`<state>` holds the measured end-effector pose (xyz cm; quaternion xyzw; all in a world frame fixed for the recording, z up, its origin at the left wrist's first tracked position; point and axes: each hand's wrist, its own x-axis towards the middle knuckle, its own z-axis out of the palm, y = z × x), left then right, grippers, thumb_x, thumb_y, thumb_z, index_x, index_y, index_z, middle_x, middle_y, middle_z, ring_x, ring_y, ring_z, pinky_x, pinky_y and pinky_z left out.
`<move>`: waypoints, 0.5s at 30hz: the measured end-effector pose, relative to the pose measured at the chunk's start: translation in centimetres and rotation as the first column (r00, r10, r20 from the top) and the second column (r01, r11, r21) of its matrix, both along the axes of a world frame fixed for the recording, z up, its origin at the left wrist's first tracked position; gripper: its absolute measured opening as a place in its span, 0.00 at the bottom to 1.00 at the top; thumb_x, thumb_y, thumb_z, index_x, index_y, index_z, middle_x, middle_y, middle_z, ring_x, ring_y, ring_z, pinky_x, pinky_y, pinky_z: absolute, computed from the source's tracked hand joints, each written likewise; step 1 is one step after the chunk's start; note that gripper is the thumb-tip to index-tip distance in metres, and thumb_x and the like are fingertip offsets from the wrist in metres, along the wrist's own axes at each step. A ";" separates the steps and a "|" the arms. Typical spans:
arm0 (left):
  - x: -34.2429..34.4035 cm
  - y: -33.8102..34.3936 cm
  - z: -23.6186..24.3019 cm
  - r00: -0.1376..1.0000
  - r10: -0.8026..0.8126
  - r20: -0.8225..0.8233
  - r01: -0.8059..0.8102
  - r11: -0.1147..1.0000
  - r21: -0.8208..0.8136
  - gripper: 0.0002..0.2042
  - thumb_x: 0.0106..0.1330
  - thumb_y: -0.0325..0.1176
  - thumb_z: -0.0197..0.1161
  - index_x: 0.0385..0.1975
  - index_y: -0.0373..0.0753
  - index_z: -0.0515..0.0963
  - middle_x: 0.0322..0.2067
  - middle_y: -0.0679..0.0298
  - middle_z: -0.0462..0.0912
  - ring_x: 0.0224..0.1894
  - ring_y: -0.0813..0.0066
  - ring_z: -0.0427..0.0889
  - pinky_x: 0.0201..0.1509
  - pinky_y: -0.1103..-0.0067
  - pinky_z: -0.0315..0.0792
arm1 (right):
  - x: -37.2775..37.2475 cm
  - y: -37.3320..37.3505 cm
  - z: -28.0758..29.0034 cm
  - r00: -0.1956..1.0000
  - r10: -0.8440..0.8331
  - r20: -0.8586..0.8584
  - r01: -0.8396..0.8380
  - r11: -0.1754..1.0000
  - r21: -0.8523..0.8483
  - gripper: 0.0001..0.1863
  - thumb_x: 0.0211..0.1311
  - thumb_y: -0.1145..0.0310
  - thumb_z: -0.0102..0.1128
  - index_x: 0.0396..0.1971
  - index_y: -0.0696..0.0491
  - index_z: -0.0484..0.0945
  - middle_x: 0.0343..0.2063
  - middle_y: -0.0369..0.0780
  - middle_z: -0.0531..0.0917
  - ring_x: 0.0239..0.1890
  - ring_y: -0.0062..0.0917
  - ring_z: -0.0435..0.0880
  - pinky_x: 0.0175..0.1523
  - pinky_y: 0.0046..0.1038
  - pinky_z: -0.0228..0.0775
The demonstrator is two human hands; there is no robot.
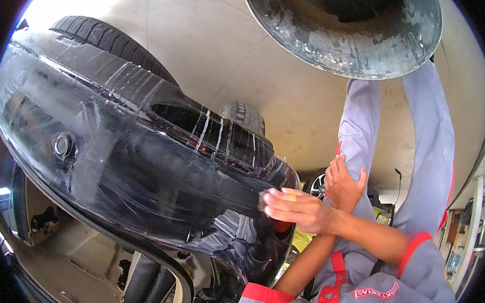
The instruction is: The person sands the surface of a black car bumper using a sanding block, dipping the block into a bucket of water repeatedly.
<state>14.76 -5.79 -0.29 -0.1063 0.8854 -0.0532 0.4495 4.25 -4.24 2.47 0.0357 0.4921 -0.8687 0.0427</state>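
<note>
A curved black car body panel (122, 158), streaked with pale haze and with a round fitting on it, fills the left and middle. My right hand (295, 210) presses a small pale, yellowish pad (264, 201) against the panel's right end, fingers closed round it. My right forearm crosses over my left one. My left hand (343, 184) rests on my grey-trousered leg (355, 123), just right of the panel, fingers loosely bent and thumb apart.
A large scuffed metal bowl-shaped piece (325, 51) hangs over my legs. Tyres (110, 43) lie beyond the panel. A car interior (81, 258) shows at lower left. A yellow object (303, 237) is below my hands, and metal shelving (474, 232) stands at right.
</note>
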 end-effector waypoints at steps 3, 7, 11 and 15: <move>0.0 0.0 0.0 1.000 -0.001 -0.024 0.001 1.000 0.010 0.31 0.55 0.46 0.70 0.57 0.35 0.73 0.54 0.54 0.77 0.54 0.50 0.77 0.57 0.60 0.73 | -2.0 0.3 0.2 1.000 0.007 -0.008 -0.007 1.000 -0.009 0.26 0.68 0.75 0.48 0.66 0.58 0.72 0.71 0.45 0.70 0.74 0.36 0.66 0.76 0.40 0.59; -0.3 0.2 0.0 1.000 0.015 0.017 -0.015 1.000 -0.010 0.30 0.55 0.45 0.69 0.56 0.35 0.73 0.53 0.54 0.77 0.54 0.50 0.77 0.58 0.60 0.73 | -5.8 0.9 1.0 1.000 -0.011 -0.025 0.010 1.000 -0.023 0.25 0.68 0.74 0.48 0.66 0.58 0.73 0.70 0.46 0.71 0.73 0.37 0.69 0.75 0.39 0.61; -1.0 0.2 0.2 1.000 -0.018 -0.002 0.018 1.000 0.004 0.32 0.56 0.45 0.69 0.59 0.35 0.73 0.54 0.53 0.77 0.55 0.51 0.78 0.58 0.60 0.73 | -1.9 0.8 2.2 0.999 -0.044 -0.017 0.045 0.996 0.072 0.26 0.68 0.74 0.48 0.66 0.58 0.73 0.70 0.45 0.71 0.72 0.37 0.71 0.74 0.39 0.63; -1.3 1.0 0.3 0.996 0.092 -0.023 -0.092 0.996 0.002 0.31 0.53 0.45 0.70 0.56 0.36 0.73 0.54 0.51 0.75 0.57 0.47 0.74 0.60 0.58 0.70 | -6.5 1.6 2.1 1.000 0.021 -0.003 -0.021 0.999 0.028 0.26 0.66 0.74 0.49 0.65 0.60 0.73 0.68 0.47 0.73 0.71 0.39 0.70 0.73 0.40 0.64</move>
